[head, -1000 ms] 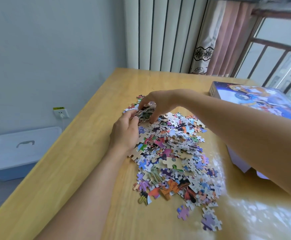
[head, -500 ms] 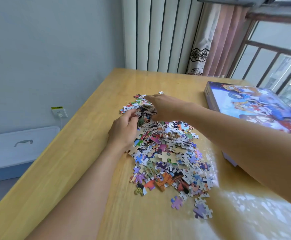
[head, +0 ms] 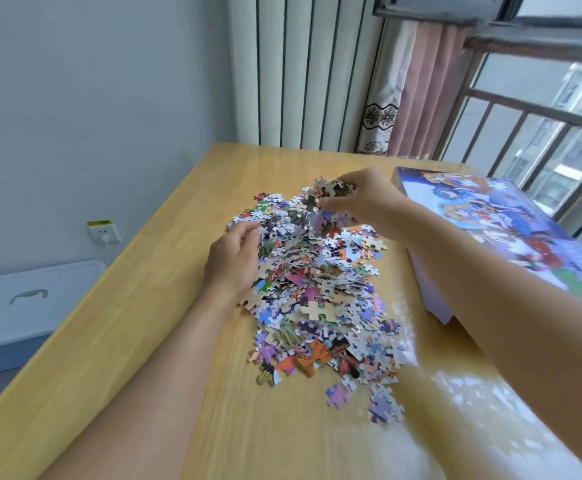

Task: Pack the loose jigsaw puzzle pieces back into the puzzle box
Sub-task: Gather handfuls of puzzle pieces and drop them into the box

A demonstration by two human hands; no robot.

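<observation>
A heap of colourful loose puzzle pieces [head: 320, 292] lies in the middle of the wooden table [head: 137, 327]. My right hand [head: 369, 199] is lifted above the far end of the heap and grips a clump of pieces [head: 331, 192], with some dangling below it. My left hand [head: 234, 261] rests against the heap's left side, fingers loosely curled at its edge and touching pieces. The puzzle box [head: 511, 230], with a blue cartoon picture on top, stands at the right of the table, partly hidden by my right forearm.
A few stray pieces [head: 383, 407] lie near the front of the heap. A blue storage bin with a white lid [head: 22, 306] sits on the floor at the left, below a wall socket [head: 104, 232]. Curtains and a barred window are behind the table.
My right hand has risen from the far end of the heap with a clump of pieces and moved right. My left hand stays at the heap's left side.
</observation>
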